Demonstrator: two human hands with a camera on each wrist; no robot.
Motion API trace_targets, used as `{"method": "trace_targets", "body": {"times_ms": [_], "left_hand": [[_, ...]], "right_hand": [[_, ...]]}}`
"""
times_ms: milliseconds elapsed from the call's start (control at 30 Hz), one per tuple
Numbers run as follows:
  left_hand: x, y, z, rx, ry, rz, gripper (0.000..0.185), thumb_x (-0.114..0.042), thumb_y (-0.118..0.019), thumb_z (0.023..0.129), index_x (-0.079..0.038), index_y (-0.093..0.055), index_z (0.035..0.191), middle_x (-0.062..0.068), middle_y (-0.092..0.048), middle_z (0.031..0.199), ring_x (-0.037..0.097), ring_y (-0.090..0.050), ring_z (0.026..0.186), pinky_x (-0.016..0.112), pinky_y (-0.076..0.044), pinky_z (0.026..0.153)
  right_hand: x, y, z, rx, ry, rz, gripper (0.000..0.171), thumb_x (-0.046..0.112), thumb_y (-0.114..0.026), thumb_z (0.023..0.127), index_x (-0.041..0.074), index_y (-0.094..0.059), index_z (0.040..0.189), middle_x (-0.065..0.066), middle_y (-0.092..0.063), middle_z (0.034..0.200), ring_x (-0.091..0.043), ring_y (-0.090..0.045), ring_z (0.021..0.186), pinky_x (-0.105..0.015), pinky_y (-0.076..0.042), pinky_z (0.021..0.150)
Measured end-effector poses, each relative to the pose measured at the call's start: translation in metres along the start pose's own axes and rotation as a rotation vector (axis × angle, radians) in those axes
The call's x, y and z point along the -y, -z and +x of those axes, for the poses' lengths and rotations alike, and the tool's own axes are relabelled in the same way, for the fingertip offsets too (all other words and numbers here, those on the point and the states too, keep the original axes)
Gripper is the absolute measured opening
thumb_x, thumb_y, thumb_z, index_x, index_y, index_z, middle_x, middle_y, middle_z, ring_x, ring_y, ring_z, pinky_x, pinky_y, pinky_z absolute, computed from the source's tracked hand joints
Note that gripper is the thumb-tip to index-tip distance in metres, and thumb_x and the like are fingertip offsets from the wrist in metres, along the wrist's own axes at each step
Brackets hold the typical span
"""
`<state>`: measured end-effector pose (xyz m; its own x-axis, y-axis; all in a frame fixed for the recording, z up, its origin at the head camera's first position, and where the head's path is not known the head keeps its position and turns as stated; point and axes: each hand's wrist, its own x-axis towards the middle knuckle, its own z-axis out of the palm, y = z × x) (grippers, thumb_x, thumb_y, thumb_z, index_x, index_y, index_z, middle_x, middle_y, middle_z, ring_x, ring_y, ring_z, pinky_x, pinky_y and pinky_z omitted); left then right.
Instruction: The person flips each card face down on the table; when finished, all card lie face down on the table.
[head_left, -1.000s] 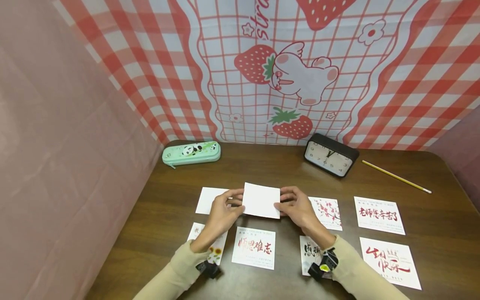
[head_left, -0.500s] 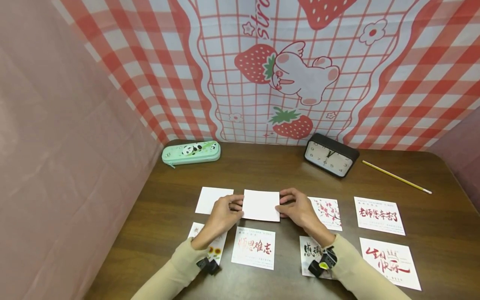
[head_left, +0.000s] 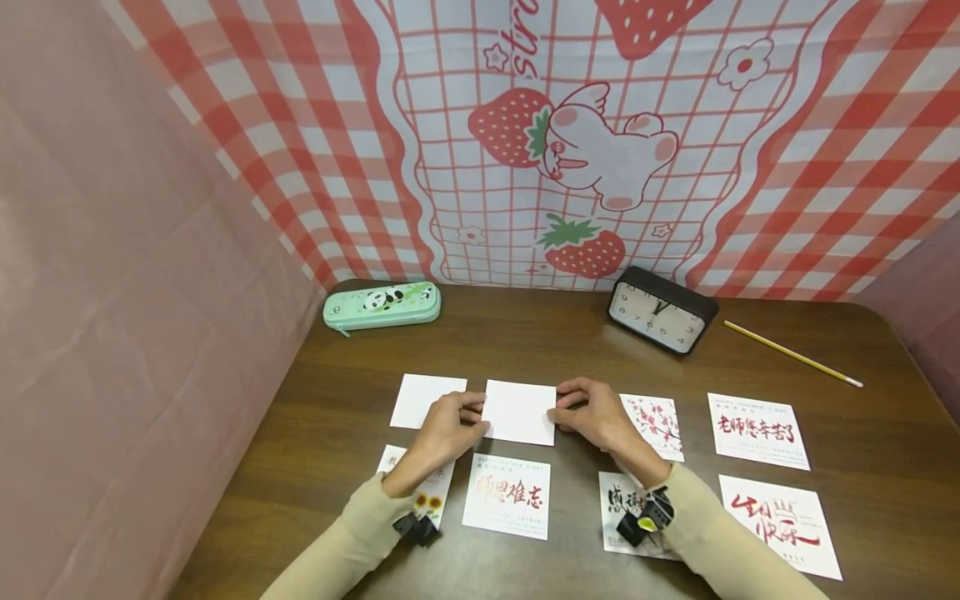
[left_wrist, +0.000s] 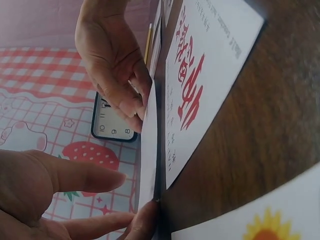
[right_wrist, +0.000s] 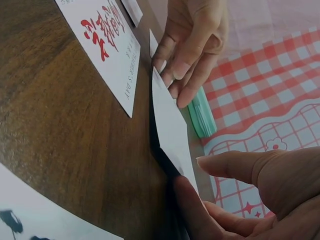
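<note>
The brown wooden surface carries a green pencil case, a black clock and a yellow pencil toward the back; nearer lie a blank white card and six printed cards.

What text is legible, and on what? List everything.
"师恩难忘": lower middle card
"DAY": same card
"老师您辛苦了": upper right card
"生日快乐": lower right card
"感谢": black-lettered card
"教": sunflower card
"8", "9", "10", "11": clock
Held card: none.
Other card print: too small or hidden.
Cloth lettering: cut off.
</note>
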<state>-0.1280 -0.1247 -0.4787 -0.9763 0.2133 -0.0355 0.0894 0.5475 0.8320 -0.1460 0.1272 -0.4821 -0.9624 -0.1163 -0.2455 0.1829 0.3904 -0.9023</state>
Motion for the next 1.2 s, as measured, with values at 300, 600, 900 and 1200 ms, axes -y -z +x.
{"method": "trace_targets", "body": {"times_ms": [300, 600, 900, 1200], "left_hand": [[-0.001, 0.002, -0.002, 0.015, -0.004, 0.028, 0.046, 0.0, -0.073, 0.086, 0.011, -0.065, 0.13, 0.026, -0.072, 0.114, 0.038, -0.075, 0.102, 0.045, -0.064, 0.089], [-0.004, 0.003, -0.005, 0.006, 0.005, 0.051, 0.05, -0.002, -0.074, 0.086, 0.011, -0.063, 0.132, 0.026, -0.07, 0.121, 0.038, -0.073, 0.105, 0.048, -0.063, 0.093], [-0.008, 0.003, -0.006, -0.007, -0.053, 0.065, 0.048, -0.003, -0.076, 0.087, 0.009, -0.064, 0.132, 0.026, -0.068, 0.121, 0.038, -0.073, 0.103, 0.047, -0.064, 0.089], [-0.021, -0.009, -0.005, 0.068, -0.106, -0.053, 0.045, -0.011, -0.074, 0.094, 0.003, -0.062, 0.136, 0.025, -0.069, 0.125, 0.035, -0.072, 0.103, 0.035, -0.064, 0.085]], "right_hand": [[0.001, 0.003, -0.002, 0.016, 0.01, -0.043, 0.047, 0.009, -0.082, 0.087, -0.005, -0.065, 0.128, -0.02, -0.078, 0.104, -0.017, -0.075, 0.073, -0.024, -0.058, 0.065], [0.003, 0.005, -0.007, 0.012, 0.002, -0.057, 0.046, 0.01, -0.081, 0.088, -0.003, -0.065, 0.129, -0.019, -0.078, 0.104, -0.017, -0.075, 0.073, -0.028, -0.062, 0.068], [0.007, 0.021, -0.019, 0.017, 0.005, 0.018, 0.052, 0.011, -0.081, 0.09, -0.006, -0.059, 0.134, -0.025, -0.074, 0.114, -0.024, -0.076, 0.08, -0.035, -0.065, 0.071], [0.002, 0.045, -0.029, -0.002, 0.012, 0.024, 0.059, 0.014, -0.079, 0.092, -0.006, -0.054, 0.141, -0.027, -0.07, 0.121, -0.025, -0.077, 0.091, -0.032, -0.066, 0.073]]}}
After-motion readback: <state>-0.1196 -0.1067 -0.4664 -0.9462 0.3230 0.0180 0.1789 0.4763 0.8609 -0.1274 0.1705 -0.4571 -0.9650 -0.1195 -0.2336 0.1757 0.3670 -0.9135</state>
